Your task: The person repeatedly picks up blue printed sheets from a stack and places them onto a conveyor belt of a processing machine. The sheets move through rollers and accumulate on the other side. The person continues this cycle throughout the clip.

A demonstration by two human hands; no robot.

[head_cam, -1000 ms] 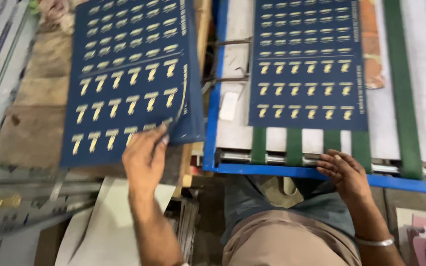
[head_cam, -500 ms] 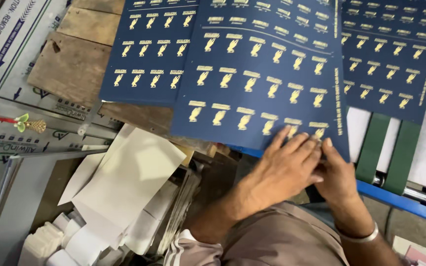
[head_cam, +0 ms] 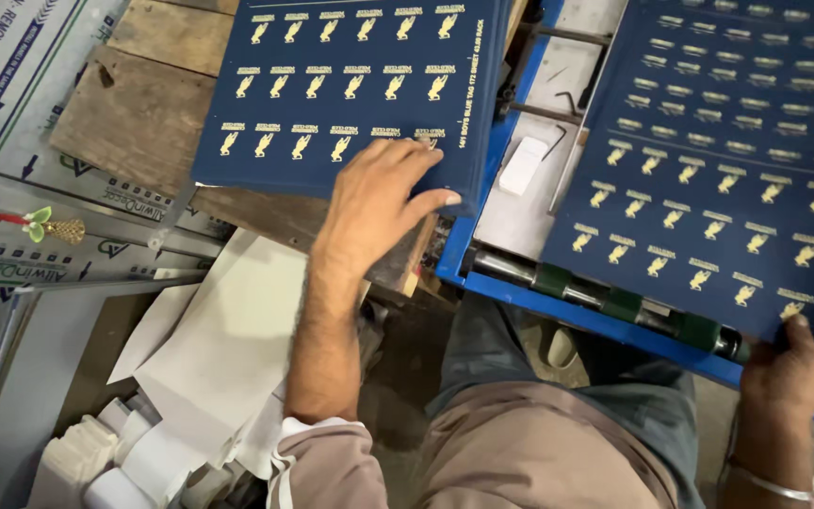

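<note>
Pressing flat with open fingers, the left hand (head_cam: 379,203) steadies the stacked navy sheets (head_cam: 350,85) left of the blue frame (head_cam: 482,179), while the right hand (head_cam: 789,372) pinches another navy sheet (head_cam: 727,160) over it.

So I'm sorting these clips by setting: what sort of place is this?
Probably a small print or foil-stamping workshop. The left hand presses a stack of navy sheets printed with rows of gold emblems, the right hand holds another sheet on a blue-framed machine, and paper offcuts lie below.

Left hand (head_cam: 379,203) presses stacked navy sheets (head_cam: 350,85); right hand (head_cam: 789,363) grips another sheet (head_cam: 727,160).
</note>
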